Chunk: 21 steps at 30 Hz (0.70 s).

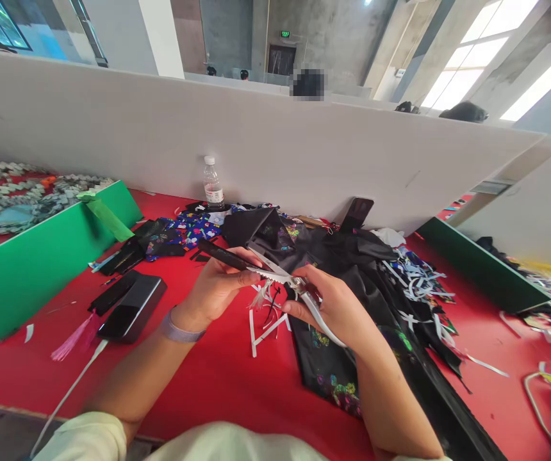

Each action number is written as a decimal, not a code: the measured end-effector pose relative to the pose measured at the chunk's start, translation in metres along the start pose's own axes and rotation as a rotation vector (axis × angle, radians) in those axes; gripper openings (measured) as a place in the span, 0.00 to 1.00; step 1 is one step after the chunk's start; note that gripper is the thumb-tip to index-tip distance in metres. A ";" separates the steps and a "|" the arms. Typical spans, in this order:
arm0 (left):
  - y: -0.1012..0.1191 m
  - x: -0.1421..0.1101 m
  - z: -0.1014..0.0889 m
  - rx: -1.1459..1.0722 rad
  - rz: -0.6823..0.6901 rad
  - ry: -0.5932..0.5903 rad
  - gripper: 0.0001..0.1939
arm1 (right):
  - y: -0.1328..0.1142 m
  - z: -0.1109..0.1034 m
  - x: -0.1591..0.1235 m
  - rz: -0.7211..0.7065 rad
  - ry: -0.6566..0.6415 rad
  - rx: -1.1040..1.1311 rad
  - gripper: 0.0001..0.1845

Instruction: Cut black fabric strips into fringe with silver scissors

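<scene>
Near centre, above the red desk (pixel 193 390), two hands work: the right hand (pixel 340 310) has its fingers closed round one pair of scissors (pixel 316 317), blades parted; the left hand (pixel 215 288) grips one black strip (pixel 222 255) beside those blades. In my judgement, the left thumb could be nicked if the blades close while it lies so near, and a slack grip could cause a crooked cut. One pale fringe (pixel 259 296) hangs below. At left lie one dark device (pixel 134 310) and one pink tassel (pixel 76 336); farther, one bottle (pixel 213 186) and one phone (pixel 359 211).
</scene>
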State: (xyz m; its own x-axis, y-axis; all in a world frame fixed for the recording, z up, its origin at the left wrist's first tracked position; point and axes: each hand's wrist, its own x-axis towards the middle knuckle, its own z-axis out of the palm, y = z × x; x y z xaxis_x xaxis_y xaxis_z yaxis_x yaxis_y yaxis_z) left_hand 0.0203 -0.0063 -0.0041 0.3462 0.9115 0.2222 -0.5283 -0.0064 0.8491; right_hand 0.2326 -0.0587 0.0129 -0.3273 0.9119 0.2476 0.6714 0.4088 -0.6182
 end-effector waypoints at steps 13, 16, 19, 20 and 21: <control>0.001 0.000 -0.003 0.015 0.005 0.000 0.11 | 0.000 0.002 -0.003 -0.033 0.043 -0.044 0.22; 0.001 0.001 -0.001 0.007 0.004 0.009 0.11 | 0.001 0.003 -0.003 -0.036 0.046 -0.041 0.23; 0.001 0.001 0.000 0.000 0.000 0.020 0.11 | 0.001 0.003 -0.003 -0.029 0.041 -0.029 0.24; 0.001 0.001 0.000 -0.002 -0.001 0.021 0.11 | 0.001 0.003 -0.003 -0.025 0.041 -0.025 0.24; 0.001 0.000 0.000 -0.004 -0.001 0.020 0.11 | 0.001 0.003 -0.003 -0.022 0.042 -0.024 0.24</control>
State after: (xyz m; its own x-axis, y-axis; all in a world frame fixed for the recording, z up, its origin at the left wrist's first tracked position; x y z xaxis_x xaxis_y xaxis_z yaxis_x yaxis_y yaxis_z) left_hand 0.0198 -0.0057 -0.0036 0.3306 0.9197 0.2119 -0.5314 -0.0041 0.8471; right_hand 0.2322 -0.0616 0.0089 -0.3144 0.9031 0.2926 0.6799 0.4293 -0.5945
